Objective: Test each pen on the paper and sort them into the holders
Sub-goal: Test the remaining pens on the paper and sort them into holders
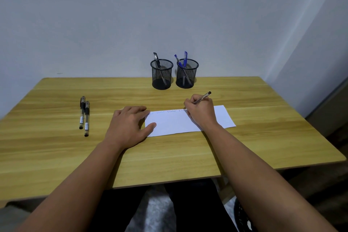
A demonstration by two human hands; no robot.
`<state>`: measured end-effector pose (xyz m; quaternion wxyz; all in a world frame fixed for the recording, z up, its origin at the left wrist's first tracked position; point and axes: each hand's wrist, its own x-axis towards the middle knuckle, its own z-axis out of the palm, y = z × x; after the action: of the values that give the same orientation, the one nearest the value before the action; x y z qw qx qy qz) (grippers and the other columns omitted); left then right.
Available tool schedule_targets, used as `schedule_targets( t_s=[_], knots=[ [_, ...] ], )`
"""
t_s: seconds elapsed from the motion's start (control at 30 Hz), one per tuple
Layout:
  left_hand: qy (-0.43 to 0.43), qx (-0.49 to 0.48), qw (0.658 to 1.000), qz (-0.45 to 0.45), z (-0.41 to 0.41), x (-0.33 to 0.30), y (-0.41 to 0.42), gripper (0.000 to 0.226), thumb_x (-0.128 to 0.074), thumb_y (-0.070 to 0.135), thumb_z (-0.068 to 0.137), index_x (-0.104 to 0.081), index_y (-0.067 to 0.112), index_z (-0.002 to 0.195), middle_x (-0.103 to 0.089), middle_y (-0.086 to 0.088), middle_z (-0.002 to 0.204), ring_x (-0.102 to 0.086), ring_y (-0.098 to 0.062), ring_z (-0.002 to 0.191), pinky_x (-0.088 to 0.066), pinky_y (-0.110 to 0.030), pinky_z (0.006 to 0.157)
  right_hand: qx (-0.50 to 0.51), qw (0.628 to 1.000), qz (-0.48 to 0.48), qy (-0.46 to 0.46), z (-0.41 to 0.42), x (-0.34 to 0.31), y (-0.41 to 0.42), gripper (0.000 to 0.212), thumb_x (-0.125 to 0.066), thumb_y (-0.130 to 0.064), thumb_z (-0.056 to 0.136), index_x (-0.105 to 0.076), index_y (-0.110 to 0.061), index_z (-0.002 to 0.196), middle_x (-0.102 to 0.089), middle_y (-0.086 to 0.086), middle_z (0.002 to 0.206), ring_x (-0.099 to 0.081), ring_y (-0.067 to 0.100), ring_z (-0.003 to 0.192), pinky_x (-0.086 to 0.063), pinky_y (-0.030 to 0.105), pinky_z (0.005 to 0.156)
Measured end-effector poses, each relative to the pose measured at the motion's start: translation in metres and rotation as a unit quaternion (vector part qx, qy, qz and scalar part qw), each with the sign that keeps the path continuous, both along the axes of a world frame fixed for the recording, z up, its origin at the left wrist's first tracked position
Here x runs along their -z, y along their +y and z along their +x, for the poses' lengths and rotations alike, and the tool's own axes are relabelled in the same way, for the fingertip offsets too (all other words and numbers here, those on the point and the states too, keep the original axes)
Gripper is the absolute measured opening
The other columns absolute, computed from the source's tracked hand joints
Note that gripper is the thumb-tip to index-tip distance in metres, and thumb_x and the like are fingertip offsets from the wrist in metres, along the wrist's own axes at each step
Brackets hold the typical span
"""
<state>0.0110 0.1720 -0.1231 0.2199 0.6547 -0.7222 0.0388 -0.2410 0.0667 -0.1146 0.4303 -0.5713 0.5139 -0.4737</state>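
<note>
1. The right hand point(201, 112) has its fingers curled together, pinching a pen point(202, 98) in a writing grip. The pen's tip is hidden behind the fingers, where they meet the far edge of the paper point(175, 124); its cap end slants up to the far right.
2. The left hand point(130, 126) lies flat, palm down, fingers loosely together and stretched toward the far side, thumb spread to the right. The thumb and fingertips press on the paper's left edge; the rest of the hand rests on the table point(56, 147).
3. The paper lies flat in the middle of the wooden table, between the two hands, with a faint line of writing along its far edge.
4. Two black pens point(84, 116) lie side by side, touching, well to the left of the paper, running near to far.
5. Two black mesh holders stand just beside each other at the table's far edge. The left holder point(161, 74) has one black pen point(156, 59) leaning in it; the right holder point(187, 73) has blue pens point(185, 58).
6. Both bare forearms reach in from the near side.
</note>
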Motion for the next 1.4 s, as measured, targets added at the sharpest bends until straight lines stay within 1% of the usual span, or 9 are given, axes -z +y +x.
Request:
schedule_targets(
  t_s=[0.07,0.37,0.53,0.67,0.77,0.87,1.03,1.23,1.4],
  knots=[
    [0.003,-0.004,1.0,-0.004,0.002,0.0,0.001,0.061,-0.047,0.07,0.084,-0.067,0.033,0.13,-0.059,0.012,0.141,-0.048,-0.014,0.133,-0.035,-0.044,0.105,0.004,1.0,-0.007,0.008,0.003,-0.002,0.0,0.034,-0.067,-0.011,0.089,-0.047,0.011,0.074,-0.045,0.018,0.062,-0.049,0.026,0.057,-0.045,0.038,0.058],
    [0.008,-0.006,1.0,-0.005,0.001,0.004,0.003,0.058,-0.048,0.07,0.085,-0.067,0.035,0.127,-0.059,0.014,0.14,-0.047,-0.014,0.133,-0.033,-0.042,0.106,0.025,0.999,-0.022,0.037,0.005,-0.004,0.004,0.039,-0.065,-0.021,0.084,-0.035,-0.009,0.062,-0.033,0.009,0.061,-0.037,0.024,0.06,-0.04,0.039,0.058],
    [0.009,-0.005,1.0,-0.006,0.001,0.004,0.003,0.059,-0.048,0.07,0.084,-0.067,0.035,0.128,-0.059,0.014,0.14,-0.048,-0.014,0.132,-0.034,-0.043,0.105,0.02,0.999,-0.026,0.04,0.004,-0.004,0.005,0.04,-0.064,-0.016,0.089,-0.035,0.0,0.069,-0.031,0.01,0.063,-0.034,0.023,0.06,-0.034,0.036,0.058],
    [0.005,-0.004,1.0,-0.005,0.001,0.004,0.003,0.06,-0.047,0.069,0.085,-0.067,0.033,0.129,-0.06,0.012,0.14,-0.049,-0.015,0.132,-0.035,-0.044,0.104,0.051,0.998,-0.013,0.035,0.004,-0.008,0.007,0.036,-0.061,-0.013,0.087,-0.033,0.0,0.068,-0.031,0.01,0.063,-0.034,0.025,0.062,-0.033,0.036,0.058],
    [0.004,-0.003,1.0,-0.004,0.001,0.003,0.003,0.061,-0.047,0.069,0.086,-0.066,0.032,0.13,-0.06,0.012,0.141,-0.048,-0.015,0.132,-0.035,-0.044,0.104,0.099,0.993,0.037,-0.047,-0.003,-0.015,0.006,0.025,-0.059,-0.006,0.091,-0.045,0.001,0.071,-0.046,0.015,0.063,-0.046,0.024,0.056,-0.043,0.033,0.052],
    [0.003,-0.004,1.0,-0.003,0.001,0.004,0.002,0.061,-0.047,0.069,0.085,-0.066,0.032,0.13,-0.059,0.012,0.141,-0.048,-0.015,0.132,-0.035,-0.043,0.104,0.086,0.993,0.044,-0.062,-0.006,-0.022,0.006,0.019,-0.057,-0.001,0.096,-0.06,-0.003,0.078,-0.059,0.018,0.065,-0.053,0.016,0.044,-0.046,0.025,0.045],
    [0.032,-0.003,0.999,0.008,0.004,0.005,-0.001,0.06,-0.046,0.067,0.086,-0.066,0.033,0.131,-0.058,0.015,0.142,-0.045,-0.012,0.134,-0.032,-0.042,0.106,0.056,0.992,0.071,-0.088,-0.006,-0.024,0.002,0.022,-0.06,-0.002,0.098,-0.056,-0.005,0.076,-0.06,0.015,0.061,-0.051,0.018,0.045,-0.042,0.025,0.044],
    [0.076,0.008,0.997,0.028,0.006,0.001,0.0,0.055,-0.051,0.062,0.085,-0.065,0.035,0.131,-0.057,0.017,0.141,-0.045,-0.01,0.133,-0.032,-0.044,0.108,-0.01,0.995,0.086,-0.044,-0.005,-0.028,-0.002,0.04,-0.073,-0.02,0.102,-0.054,-0.012,0.068,-0.062,0.01,0.059,-0.054,0.017,0.047,-0.045,0.025,0.042],
    [0.14,-0.034,0.986,-0.089,0.016,-0.014,0.006,0.036,-0.062,0.051,0.089,-0.072,0.03,0.117,-0.067,0.013,0.116,-0.055,-0.015,0.113,-0.042,-0.044,0.094,0.0,0.998,0.048,-0.052,0.008,-0.046,0.003,0.036,-0.072,-0.022,0.103,-0.058,-0.007,0.074,-0.06,0.008,0.058,-0.055,0.01,0.043,-0.047,0.021,0.043]
  ],
)
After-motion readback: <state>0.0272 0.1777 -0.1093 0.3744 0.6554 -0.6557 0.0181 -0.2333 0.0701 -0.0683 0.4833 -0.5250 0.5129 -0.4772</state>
